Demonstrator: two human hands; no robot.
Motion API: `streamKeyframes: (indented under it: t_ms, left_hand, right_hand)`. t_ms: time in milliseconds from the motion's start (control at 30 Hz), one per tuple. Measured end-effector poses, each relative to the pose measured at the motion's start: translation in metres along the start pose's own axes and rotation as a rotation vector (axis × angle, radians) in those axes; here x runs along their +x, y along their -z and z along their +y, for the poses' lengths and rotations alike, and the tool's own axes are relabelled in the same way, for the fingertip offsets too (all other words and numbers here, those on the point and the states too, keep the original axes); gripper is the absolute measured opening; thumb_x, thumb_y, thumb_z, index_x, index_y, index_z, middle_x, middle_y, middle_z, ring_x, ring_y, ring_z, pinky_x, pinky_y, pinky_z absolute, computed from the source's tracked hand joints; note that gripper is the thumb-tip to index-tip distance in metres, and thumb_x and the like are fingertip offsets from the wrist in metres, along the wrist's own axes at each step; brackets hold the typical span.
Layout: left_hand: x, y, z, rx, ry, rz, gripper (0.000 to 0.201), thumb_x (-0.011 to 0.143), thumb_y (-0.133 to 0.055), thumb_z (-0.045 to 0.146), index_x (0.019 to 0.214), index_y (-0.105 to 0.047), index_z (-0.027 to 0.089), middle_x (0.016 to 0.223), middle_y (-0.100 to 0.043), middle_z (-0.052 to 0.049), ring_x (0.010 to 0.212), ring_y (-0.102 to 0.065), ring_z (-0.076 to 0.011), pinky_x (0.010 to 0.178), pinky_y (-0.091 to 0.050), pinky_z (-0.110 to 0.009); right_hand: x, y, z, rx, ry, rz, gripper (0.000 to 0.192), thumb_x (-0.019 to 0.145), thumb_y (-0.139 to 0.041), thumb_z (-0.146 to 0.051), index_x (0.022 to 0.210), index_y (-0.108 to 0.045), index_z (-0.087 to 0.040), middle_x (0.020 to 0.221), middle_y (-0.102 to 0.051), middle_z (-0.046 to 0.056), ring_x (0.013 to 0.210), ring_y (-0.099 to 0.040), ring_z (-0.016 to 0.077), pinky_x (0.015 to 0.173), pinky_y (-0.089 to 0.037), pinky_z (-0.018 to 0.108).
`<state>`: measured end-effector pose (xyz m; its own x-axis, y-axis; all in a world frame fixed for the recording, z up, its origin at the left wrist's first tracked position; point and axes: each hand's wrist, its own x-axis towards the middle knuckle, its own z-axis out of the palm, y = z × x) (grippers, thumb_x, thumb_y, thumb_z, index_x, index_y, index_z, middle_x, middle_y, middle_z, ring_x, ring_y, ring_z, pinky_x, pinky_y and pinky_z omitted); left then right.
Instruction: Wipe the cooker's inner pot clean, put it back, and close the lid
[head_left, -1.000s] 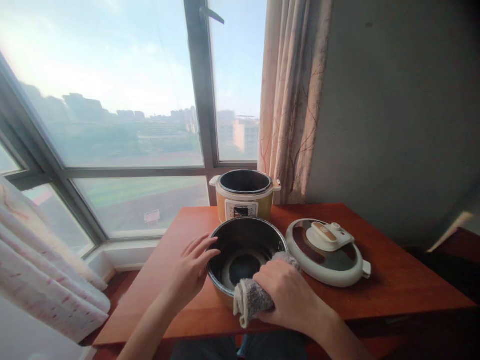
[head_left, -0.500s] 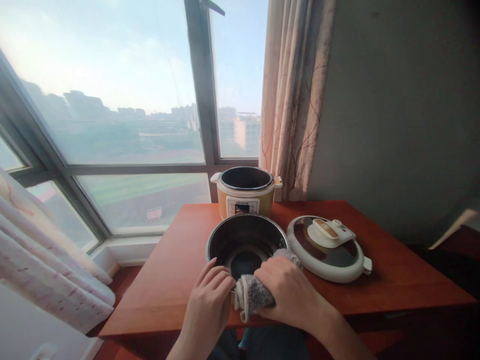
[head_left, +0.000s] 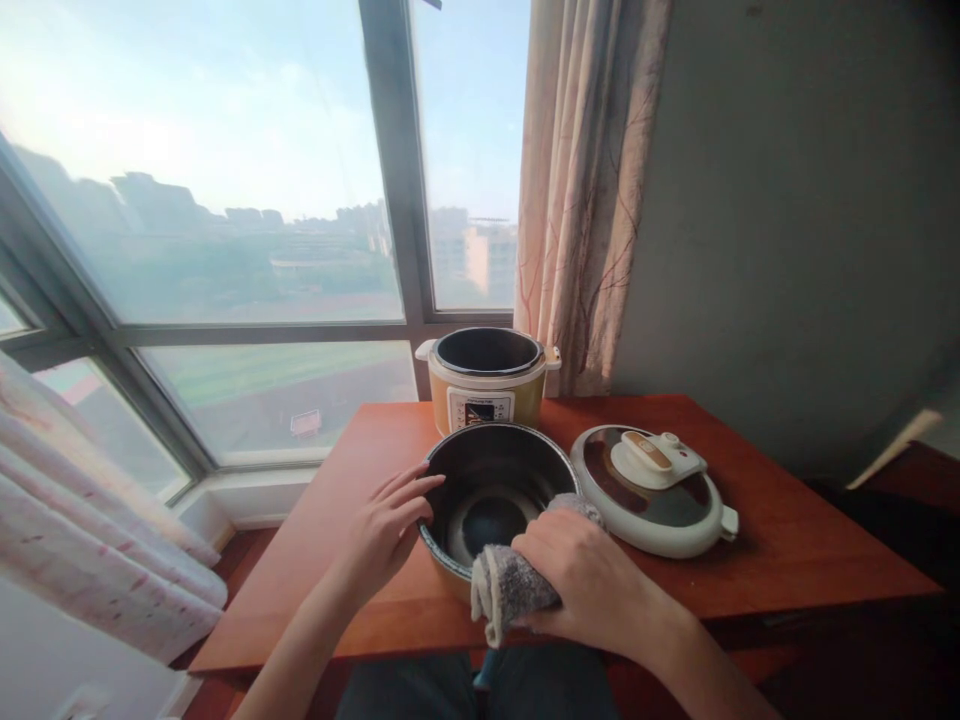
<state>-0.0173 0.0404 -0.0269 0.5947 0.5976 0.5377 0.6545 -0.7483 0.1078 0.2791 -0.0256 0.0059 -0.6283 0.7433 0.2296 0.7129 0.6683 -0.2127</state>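
A dark inner pot with a speckled rim stands near the table's front edge, open side up. At its left rim is my left hand, fingers hooked over the edge and fingertips just inside; its thumb is hard to make out. My right hand is closed round a rolled grey towel at the pot's near right rim. One folded end sticks out to the left, and more of the cloth shows beyond my knuckles. Behind the pot stands the yellow-and-white cooker body, its top uncovered.
To the right lies the round cooker lid, white with a dark top and a tan-and-white knob. All of these are on a reddish wooden table. Windows and curtains border the far side.
My left hand has shifted from the pot's near rim to its left rim. The right hand keeps hold of the towel in nearly the same place. The view has shifted slightly.
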Motion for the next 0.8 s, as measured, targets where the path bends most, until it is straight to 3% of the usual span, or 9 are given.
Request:
streamKeyframes:
  t_ms: [233,400,533,700,800]
  left_hand:
    - [0.026,-0.007,-0.036,-0.111,0.102,-0.002,0.031,0.078,-0.042,-0.001,0.073,-0.065,0.019,0.154,-0.043,-0.009,0.146,-0.032,-0.0286,0.109,-0.043,-0.05]
    - [0.04,-0.018,-0.049,-0.211,0.152,0.001,0.026,0.082,-0.047,0.005,0.067,-0.064,0.018,0.147,-0.051,-0.012,0.144,-0.035,-0.0295,0.107,-0.044,-0.052]
    - [0.042,-0.016,-0.045,-0.229,0.142,-0.015,0.027,0.086,-0.047,0.008,0.073,-0.067,0.02,0.139,-0.059,-0.011,0.14,-0.042,-0.0286,0.107,-0.044,-0.054]
    - [0.028,-0.004,-0.028,-0.05,0.161,0.056,0.037,0.085,-0.043,0.004,0.093,-0.073,0.023,0.151,-0.045,-0.009,0.144,-0.035,-0.0308,0.107,-0.043,-0.054]
    - [0.015,0.002,-0.004,0.035,0.122,0.011,0.035,0.081,-0.044,0.002,0.084,-0.071,0.023,0.137,-0.059,-0.007,0.138,-0.042,-0.0297,0.108,-0.041,-0.054]
  right_hand:
    - [-0.001,0.002,-0.003,0.003,0.009,-0.007,0.038,0.078,-0.075,-0.053,0.093,-0.056,-0.023,0.094,-0.063,0.0,0.089,-0.055,0.0224,0.079,-0.033,0.034]
    - [0.001,0.003,-0.005,-0.001,0.019,-0.016,0.04,0.076,-0.078,-0.05,0.095,-0.056,-0.022,0.096,-0.063,0.001,0.091,-0.055,0.0229,0.08,-0.034,0.035]
    - [0.001,0.003,-0.003,-0.004,0.016,-0.012,0.038,0.078,-0.077,-0.049,0.095,-0.056,-0.022,0.096,-0.062,0.001,0.09,-0.054,0.0229,0.08,-0.033,0.035]
    - [0.002,0.0,-0.002,-0.028,0.02,-0.011,0.037,0.077,-0.077,-0.048,0.091,-0.055,-0.023,0.094,-0.062,0.0,0.088,-0.054,0.0225,0.079,-0.033,0.035]
    - [0.004,-0.002,-0.003,-0.058,0.012,-0.004,0.037,0.077,-0.075,-0.051,0.09,-0.054,-0.023,0.093,-0.062,0.0,0.087,-0.054,0.023,0.079,-0.032,0.036]
